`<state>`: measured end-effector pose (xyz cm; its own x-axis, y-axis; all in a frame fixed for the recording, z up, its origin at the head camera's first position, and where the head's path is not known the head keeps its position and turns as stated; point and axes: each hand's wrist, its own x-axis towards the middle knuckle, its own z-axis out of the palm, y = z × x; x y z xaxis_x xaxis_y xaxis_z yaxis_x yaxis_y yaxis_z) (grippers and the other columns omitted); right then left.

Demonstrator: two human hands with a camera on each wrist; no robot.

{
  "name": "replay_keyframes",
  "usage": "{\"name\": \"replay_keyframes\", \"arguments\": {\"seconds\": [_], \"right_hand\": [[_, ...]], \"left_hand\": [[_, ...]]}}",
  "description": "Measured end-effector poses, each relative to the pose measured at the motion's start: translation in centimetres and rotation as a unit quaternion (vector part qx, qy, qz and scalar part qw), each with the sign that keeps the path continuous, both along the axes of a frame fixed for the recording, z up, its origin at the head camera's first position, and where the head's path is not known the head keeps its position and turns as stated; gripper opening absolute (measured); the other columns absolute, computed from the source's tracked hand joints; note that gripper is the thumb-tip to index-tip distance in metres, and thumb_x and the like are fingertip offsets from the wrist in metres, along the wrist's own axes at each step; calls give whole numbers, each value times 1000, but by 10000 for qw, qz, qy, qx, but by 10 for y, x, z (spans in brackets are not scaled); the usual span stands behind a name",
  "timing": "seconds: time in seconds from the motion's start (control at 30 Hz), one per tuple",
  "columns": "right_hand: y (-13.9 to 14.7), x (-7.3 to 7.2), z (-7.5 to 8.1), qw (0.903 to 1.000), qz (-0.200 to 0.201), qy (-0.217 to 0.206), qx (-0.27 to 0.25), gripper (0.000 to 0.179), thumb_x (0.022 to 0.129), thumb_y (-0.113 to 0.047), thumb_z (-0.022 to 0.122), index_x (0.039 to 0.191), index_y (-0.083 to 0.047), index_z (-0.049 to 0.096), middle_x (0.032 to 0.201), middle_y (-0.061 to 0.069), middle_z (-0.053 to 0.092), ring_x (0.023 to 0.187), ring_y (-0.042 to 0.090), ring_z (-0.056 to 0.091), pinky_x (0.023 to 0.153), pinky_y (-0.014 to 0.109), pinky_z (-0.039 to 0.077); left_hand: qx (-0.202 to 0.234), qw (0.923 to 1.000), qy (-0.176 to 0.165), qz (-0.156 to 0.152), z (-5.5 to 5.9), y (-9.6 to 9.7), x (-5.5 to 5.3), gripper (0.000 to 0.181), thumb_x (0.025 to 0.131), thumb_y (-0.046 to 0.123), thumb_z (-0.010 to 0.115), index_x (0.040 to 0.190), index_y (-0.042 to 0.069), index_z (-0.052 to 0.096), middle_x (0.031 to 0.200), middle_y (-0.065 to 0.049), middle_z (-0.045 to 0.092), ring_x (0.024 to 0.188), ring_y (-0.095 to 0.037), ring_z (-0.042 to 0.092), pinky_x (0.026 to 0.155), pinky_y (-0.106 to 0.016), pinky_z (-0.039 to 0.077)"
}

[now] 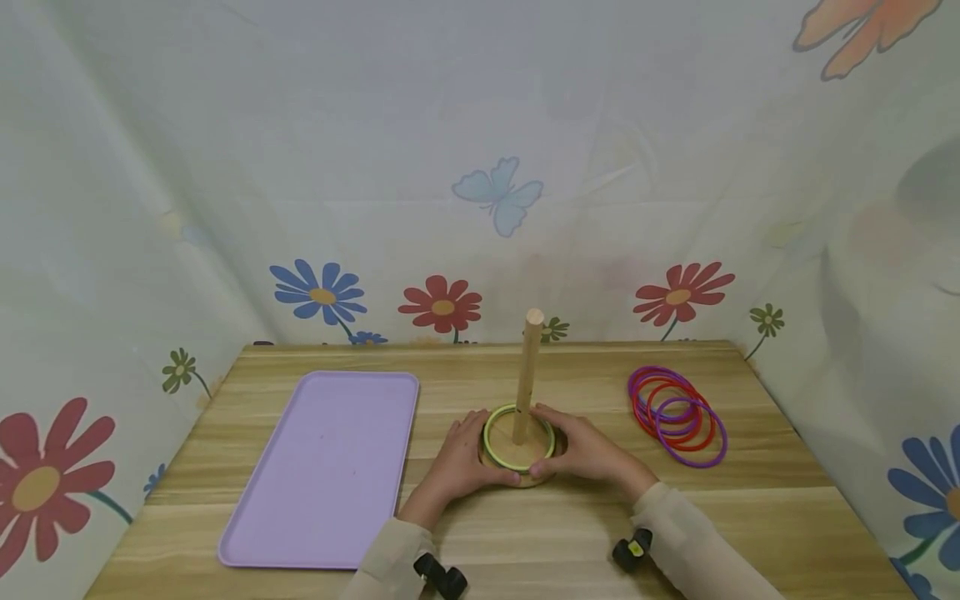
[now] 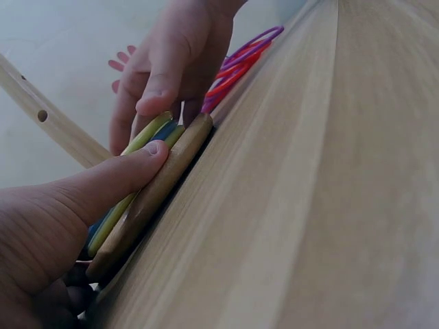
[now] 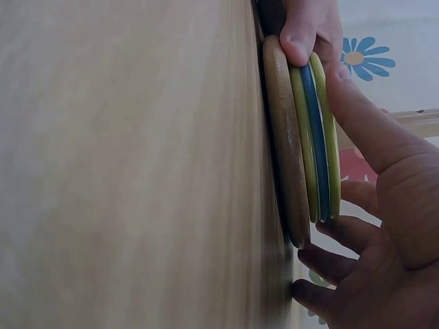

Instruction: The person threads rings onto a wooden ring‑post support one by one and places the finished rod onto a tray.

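A wooden peg [image 1: 528, 375] stands upright on a round wooden base [image 3: 287, 144] at the table's middle. Around the peg lies a low stack of rings, with a blue ring [image 3: 315, 123] between two yellow-green ones; the top yellow-green ring [image 3: 329, 130] shows best in the right wrist view. My left hand [image 1: 461, 458] grips the stack from the left, its thumb against the rings just above the base. From the right, my right hand [image 1: 588, 450] holds the stack between thumb and curved fingers. Some fingertips are hidden behind the base and rings.
Several loose red and purple rings [image 1: 697, 462] overlap on the table's right side. To the left lies a flat purple tray [image 1: 322, 475]. The wood-grain table [image 1: 750, 517] ends at a hanging flowered cloth [image 1: 375, 167] behind.
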<state>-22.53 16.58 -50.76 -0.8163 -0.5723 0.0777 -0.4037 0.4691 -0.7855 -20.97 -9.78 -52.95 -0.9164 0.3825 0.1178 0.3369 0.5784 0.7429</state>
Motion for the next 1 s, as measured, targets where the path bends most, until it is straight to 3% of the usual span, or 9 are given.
{"name": "replay_keyframes", "arguments": {"seconds": [0.2,0.4,0.6,0.83,1.0], "right_hand": [[4,4,0,9997,-238,50,-41,99,80,-39,94,158,-2,46,164,28,36,152,44,36,125,60,25],[11,9,0,9968,-658,401,-189,100,74,-36,98,155,-1,50,161,26,43,148,45,40,123,61,29],[21,17,2,9908,-1028,850,-235,94,72,-35,98,150,-2,56,157,26,48,144,49,45,118,66,35],[48,31,6,9806,-1649,1011,-326,85,74,-31,98,146,-4,61,156,21,52,144,47,46,116,67,38],[72,37,5,9685,-2086,1291,-420,77,75,-26,98,140,-1,64,152,21,56,143,45,49,116,53,43]], "left_hand": [[-14,10000,-13,-6,-1,1,0,115,67,53,99,156,5,44,156,-16,50,155,-41,31,129,-61,12],[-35,10000,23,15,-3,0,-1,115,67,53,99,156,5,44,157,-18,49,155,-43,30,129,-61,14],[-14,10000,56,-12,-3,0,-2,114,66,52,99,155,6,45,154,-16,52,153,-40,34,128,-62,15],[5,10000,-11,10,-3,0,-1,114,67,51,99,156,6,44,156,-16,50,155,-40,31,129,-60,13],[-20,10000,-69,31,-3,-1,0,116,67,52,99,157,6,43,158,-16,48,156,-41,29,130,-58,13]]}}
